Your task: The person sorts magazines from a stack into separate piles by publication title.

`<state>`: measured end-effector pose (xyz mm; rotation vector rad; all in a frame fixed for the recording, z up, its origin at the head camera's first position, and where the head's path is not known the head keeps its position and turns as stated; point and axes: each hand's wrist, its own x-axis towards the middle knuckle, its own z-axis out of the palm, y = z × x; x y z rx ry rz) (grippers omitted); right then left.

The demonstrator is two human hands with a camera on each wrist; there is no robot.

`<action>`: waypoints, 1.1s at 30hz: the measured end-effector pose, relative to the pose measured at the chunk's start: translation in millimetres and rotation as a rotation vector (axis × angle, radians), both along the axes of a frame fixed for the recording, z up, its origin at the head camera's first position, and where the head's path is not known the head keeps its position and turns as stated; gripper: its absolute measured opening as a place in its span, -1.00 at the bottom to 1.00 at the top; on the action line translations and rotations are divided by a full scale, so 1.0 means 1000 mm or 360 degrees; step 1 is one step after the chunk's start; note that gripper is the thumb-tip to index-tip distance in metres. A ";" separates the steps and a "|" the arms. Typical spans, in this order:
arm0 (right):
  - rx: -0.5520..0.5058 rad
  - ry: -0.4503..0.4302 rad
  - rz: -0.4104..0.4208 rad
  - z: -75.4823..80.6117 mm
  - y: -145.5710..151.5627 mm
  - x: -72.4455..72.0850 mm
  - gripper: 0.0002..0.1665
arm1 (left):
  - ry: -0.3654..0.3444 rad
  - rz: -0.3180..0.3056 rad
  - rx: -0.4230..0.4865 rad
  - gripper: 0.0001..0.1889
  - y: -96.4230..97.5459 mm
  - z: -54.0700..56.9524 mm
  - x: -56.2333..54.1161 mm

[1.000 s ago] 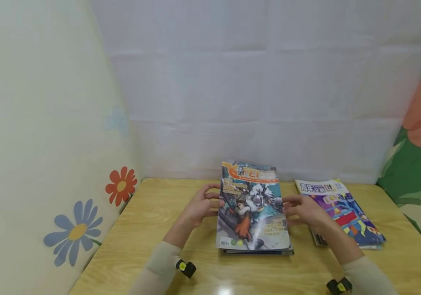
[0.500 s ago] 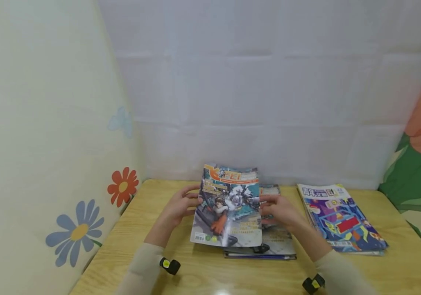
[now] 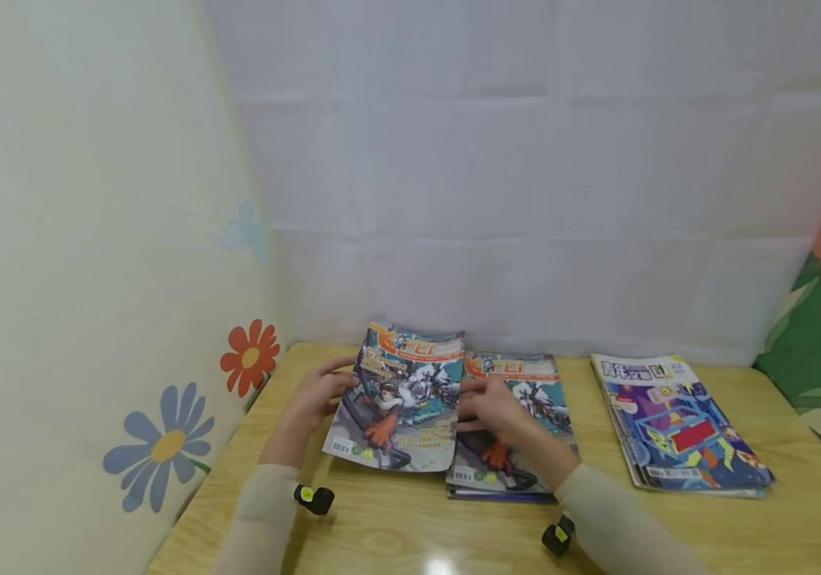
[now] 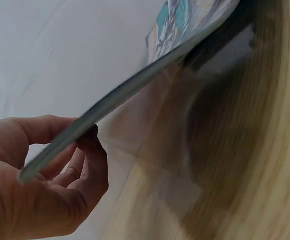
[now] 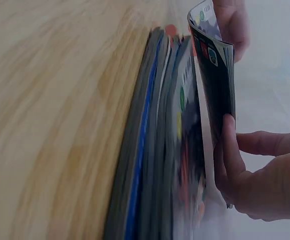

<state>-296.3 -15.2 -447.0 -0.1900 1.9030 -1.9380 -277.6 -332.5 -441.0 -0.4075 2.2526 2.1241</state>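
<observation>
Now I see the left hand (image 3: 315,397) and right hand (image 3: 493,409) both pinching one magazine (image 3: 398,403), low mid-frame; it moved left, so it's mostly off the pile (image 3: 500,461).

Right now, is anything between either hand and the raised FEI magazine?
Nothing visible: left hand and right hand pinch the raised FEI magazine directly at opposite edges; the magazine stack lies below the right hand.

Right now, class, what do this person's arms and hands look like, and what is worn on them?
Both arms wear plain cream sleeves that end before the hands. Near each cuff sits a small, blocky black device with a yellow mark. The left hand and right hand wear no gloves.
</observation>
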 end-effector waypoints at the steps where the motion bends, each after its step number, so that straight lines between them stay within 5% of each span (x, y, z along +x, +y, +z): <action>1: -0.0005 0.0002 0.0018 0.000 -0.005 0.000 -0.39 | -0.0009 0.0007 -0.0018 -0.41 -0.004 -0.001 0.000; 18: 0.0072 0.0019 -0.0035 -0.008 -0.057 0.005 -0.40 | -0.0114 0.0110 -0.0216 -0.45 -0.036 -0.016 0.005; 26: 0.0228 0.0051 0.0114 -0.005 -0.057 0.007 -0.33 | -0.0009 0.0110 -0.0707 -0.51 -0.030 -0.016 0.004; 33: 0.0338 0.0011 0.0271 0.003 -0.049 0.010 -0.52 | -0.0153 0.0060 -0.0862 -0.52 -0.032 -0.011 0.004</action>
